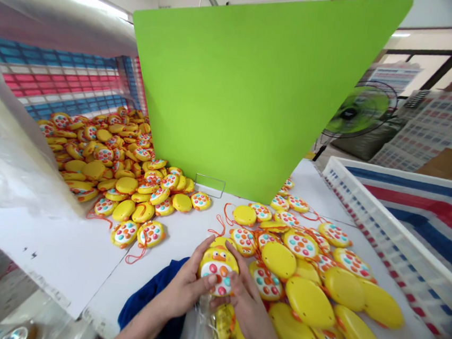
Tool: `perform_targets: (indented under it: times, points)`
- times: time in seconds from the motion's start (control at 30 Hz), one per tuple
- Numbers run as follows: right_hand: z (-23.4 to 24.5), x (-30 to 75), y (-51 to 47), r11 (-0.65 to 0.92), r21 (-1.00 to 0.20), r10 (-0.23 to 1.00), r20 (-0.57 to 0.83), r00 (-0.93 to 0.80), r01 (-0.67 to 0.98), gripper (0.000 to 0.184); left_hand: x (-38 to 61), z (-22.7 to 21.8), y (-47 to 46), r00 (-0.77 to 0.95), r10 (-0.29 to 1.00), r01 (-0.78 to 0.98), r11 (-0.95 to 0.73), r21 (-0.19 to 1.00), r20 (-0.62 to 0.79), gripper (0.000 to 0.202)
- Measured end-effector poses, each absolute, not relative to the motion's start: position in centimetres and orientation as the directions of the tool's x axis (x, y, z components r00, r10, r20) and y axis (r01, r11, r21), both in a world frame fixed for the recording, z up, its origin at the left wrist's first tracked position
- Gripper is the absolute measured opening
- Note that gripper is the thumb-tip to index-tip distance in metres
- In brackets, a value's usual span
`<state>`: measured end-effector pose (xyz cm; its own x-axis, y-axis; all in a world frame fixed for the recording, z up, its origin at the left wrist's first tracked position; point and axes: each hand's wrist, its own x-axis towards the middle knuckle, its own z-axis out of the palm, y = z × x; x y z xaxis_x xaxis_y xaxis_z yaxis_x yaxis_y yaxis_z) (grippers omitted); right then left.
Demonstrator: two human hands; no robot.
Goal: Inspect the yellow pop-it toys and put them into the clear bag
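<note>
A yellow duck-shaped toy [218, 267] with coloured buttons on a white belly is held between my two hands, face up. My left hand [191, 283] grips its left side, the thumb lying on the lower buttons. Along its right side my right hand [243, 293] closes round it, with the thumb near the buttons. An orange cord loop [220, 225] shows just above the toy. Under my hands lies a yellow toy in clear plastic [230, 332]. Beside my left forearm is a dark blue cloth [153, 296].
Many similar toys [305, 299] are spread on the white table at the right. A bigger heap [103, 152] spills from a plastic-lined crate at the left. A green board [233, 95] stands behind. A white crate [394, 249] and a fan [351, 112] are farther right.
</note>
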<state>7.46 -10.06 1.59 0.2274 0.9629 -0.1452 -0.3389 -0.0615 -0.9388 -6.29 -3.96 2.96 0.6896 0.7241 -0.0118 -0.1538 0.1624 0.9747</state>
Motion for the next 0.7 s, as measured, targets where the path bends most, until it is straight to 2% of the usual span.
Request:
perform_targets:
  times: [0.07,0.13,0.23,0.3,0.33,0.4,0.43,0.5,0.6,0.7]
  points:
    - [2.1,7.5,-9.9,-0.126,-0.92,0.967,-0.198,0.163,-0.371,0.075,-6.4,2.9,-3.8,0.688,0.726,-0.126,0.123,0.984,-0.003,0.07]
    - [2.3,8.0,-9.8,-0.14,-0.932,0.966,-0.202,0.159,-0.335,0.069,-6.4,2.6,-3.4,0.689,0.725,-0.103,0.069,0.992,0.021,0.068]
    - [2.2,9.5,-9.5,-0.107,-0.969,0.953,-0.164,0.254,-0.222,0.06,-6.4,1.7,-2.0,0.678,0.733,-0.046,-0.032,0.998,0.055,0.062]
    - [2.0,11.3,-9.3,-0.1,-0.993,0.917,-0.117,0.381,-0.065,0.061,-6.4,1.1,-0.3,0.626,0.776,0.093,-0.169,0.981,0.074,0.052]
    - [1.9,12.3,-9.2,-0.107,-0.993,0.888,-0.072,0.455,0.05,0.062,-6.4,0.8,0.8,0.596,0.797,0.219,-0.278,0.935,0.097,0.047]
    - [1.8,14.3,-9.0,-0.127,-0.942,0.812,0.081,0.578,0.311,0.061,-6.1,0.4,3.5,0.566,0.808,0.487,-0.488,0.724,0.163,0.04]
    - [1.8,15.3,-8.8,-0.129,-0.895,0.773,0.179,0.608,0.428,0.062,-5.8,0.3,5.1,0.57,0.8,0.591,-0.558,0.583,0.189,0.039]
    - [1.8,16.5,-8.6,-0.12,-0.792,0.697,0.362,0.619,0.598,0.066,-4.9,0.2,8.5,0.575,0.794,0.68,-0.597,0.425,0.196,0.043]
    - [1.7,16.8,-8.5,-0.1,-0.701,0.64,0.498,0.586,0.706,0.069,-3.1,-0.2,13.5,0.582,0.794,0.721,-0.604,0.339,0.176,0.054]
    - [1.1,15.7,-8.7,-0.067,-0.726,0.702,0.454,0.549,0.685,0.062,-1.6,-1.3,16.8,0.588,0.799,0.751,-0.598,0.28,0.129,0.067]
